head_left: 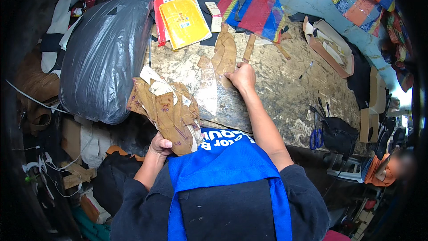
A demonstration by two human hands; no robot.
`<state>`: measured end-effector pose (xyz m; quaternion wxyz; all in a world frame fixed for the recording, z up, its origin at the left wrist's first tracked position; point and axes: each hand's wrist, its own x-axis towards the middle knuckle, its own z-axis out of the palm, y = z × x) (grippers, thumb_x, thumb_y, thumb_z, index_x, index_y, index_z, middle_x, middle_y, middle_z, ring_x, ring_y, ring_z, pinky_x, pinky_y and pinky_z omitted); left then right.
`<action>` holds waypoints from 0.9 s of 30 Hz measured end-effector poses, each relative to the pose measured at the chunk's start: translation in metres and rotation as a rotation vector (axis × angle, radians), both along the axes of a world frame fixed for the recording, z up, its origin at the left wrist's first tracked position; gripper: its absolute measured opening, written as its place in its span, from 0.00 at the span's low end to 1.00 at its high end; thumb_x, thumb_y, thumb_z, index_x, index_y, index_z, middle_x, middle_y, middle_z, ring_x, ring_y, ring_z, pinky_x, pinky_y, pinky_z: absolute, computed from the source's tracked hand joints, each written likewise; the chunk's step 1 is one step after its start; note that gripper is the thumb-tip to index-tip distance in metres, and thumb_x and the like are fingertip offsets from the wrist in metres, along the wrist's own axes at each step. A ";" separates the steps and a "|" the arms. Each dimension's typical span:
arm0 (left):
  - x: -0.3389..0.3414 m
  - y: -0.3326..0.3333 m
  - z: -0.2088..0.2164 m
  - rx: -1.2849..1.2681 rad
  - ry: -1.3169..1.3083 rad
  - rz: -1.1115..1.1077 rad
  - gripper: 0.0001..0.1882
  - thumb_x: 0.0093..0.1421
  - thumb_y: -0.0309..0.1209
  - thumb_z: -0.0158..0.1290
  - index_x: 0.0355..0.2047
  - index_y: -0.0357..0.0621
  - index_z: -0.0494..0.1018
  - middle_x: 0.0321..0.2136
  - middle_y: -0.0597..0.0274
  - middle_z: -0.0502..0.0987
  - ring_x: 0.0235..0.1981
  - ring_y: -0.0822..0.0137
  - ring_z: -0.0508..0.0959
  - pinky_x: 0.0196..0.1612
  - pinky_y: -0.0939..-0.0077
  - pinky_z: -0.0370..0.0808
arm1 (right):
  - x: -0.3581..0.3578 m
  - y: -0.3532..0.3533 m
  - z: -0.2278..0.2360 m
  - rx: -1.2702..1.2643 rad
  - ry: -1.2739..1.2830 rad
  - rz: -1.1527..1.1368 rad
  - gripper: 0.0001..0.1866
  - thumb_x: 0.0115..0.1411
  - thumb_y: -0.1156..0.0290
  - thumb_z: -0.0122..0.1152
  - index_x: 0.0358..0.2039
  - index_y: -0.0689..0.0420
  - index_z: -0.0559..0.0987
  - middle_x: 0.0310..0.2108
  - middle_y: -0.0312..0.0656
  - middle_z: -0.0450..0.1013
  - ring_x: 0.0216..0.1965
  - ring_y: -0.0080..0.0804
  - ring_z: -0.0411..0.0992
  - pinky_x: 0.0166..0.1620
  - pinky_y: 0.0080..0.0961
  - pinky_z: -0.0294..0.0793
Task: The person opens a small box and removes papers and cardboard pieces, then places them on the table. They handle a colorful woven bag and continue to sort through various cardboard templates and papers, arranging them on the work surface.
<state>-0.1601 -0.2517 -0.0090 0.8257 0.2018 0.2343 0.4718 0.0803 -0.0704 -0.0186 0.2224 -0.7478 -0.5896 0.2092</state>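
Observation:
My left hand [161,144] is closed round the lower edge of a thick bundle of brown pattern pieces [168,111], with its thumb on top. Marker lines show on the bundle, and pale pieces are tucked among the brown ones. On the worn wooden table, my right hand [242,77] has its fingers curled in a pinch at the lower end of a curved brown pattern piece [226,54]. Just left of it lies a pale, shiny curved piece [207,87]. A narrow brown strip [249,48] lies beyond my knuckles.
A big grey plastic-wrapped bundle [104,58] stands at the left. Yellow [185,22] and red notebooks lie behind, beside a striped mesh bag [256,11]. Right are a pen [306,69], an open cardboard box [330,47], blue-handled scissors [316,138] and a black pouch [339,131]. Another person [381,169] sits far right.

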 end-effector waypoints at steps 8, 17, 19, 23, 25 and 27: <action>0.003 -0.002 0.003 0.019 -0.043 -0.009 0.55 0.28 0.33 0.64 0.59 0.35 0.51 0.49 0.35 0.65 0.47 0.41 0.71 0.50 0.47 0.69 | 0.004 0.001 0.002 -0.052 -0.102 -0.056 0.27 0.35 0.63 0.72 0.37 0.62 0.77 0.32 0.50 0.76 0.37 0.45 0.75 0.42 0.35 0.72; 0.005 0.000 0.012 0.038 -0.011 -0.047 0.51 0.30 0.30 0.61 0.57 0.30 0.51 0.47 0.30 0.66 0.47 0.39 0.71 0.52 0.47 0.67 | 0.009 -0.006 0.007 0.064 0.437 0.030 0.14 0.46 0.72 0.66 0.31 0.62 0.72 0.22 0.41 0.73 0.23 0.26 0.72 0.29 0.23 0.72; 0.007 0.001 0.014 0.012 -0.024 -0.057 0.50 0.31 0.29 0.61 0.57 0.29 0.52 0.46 0.29 0.67 0.46 0.39 0.72 0.51 0.46 0.68 | -0.013 -0.015 0.003 0.071 0.786 0.096 0.10 0.51 0.77 0.63 0.32 0.63 0.71 0.21 0.38 0.73 0.21 0.20 0.70 0.24 0.16 0.69; 0.007 0.003 0.015 0.004 0.010 -0.030 0.49 0.31 0.29 0.61 0.56 0.28 0.53 0.45 0.30 0.67 0.45 0.37 0.72 0.50 0.44 0.68 | -0.060 -0.034 -0.005 -0.194 1.123 0.165 0.12 0.51 0.73 0.65 0.33 0.61 0.71 0.17 0.33 0.70 0.15 0.17 0.65 0.17 0.12 0.63; 0.006 0.003 0.015 0.021 0.008 -0.028 0.49 0.31 0.28 0.60 0.56 0.28 0.52 0.45 0.30 0.67 0.45 0.37 0.72 0.50 0.43 0.68 | -0.073 -0.036 -0.007 -0.268 1.120 0.191 0.13 0.50 0.74 0.65 0.33 0.60 0.70 0.17 0.33 0.70 0.13 0.15 0.64 0.14 0.10 0.60; 0.004 0.003 0.016 0.007 0.007 -0.036 0.49 0.31 0.28 0.60 0.56 0.29 0.53 0.45 0.31 0.67 0.45 0.38 0.72 0.50 0.42 0.68 | -0.071 -0.029 -0.008 -0.158 0.689 0.238 0.16 0.51 0.66 0.64 0.32 0.66 0.73 0.19 0.42 0.72 0.21 0.30 0.71 0.24 0.26 0.71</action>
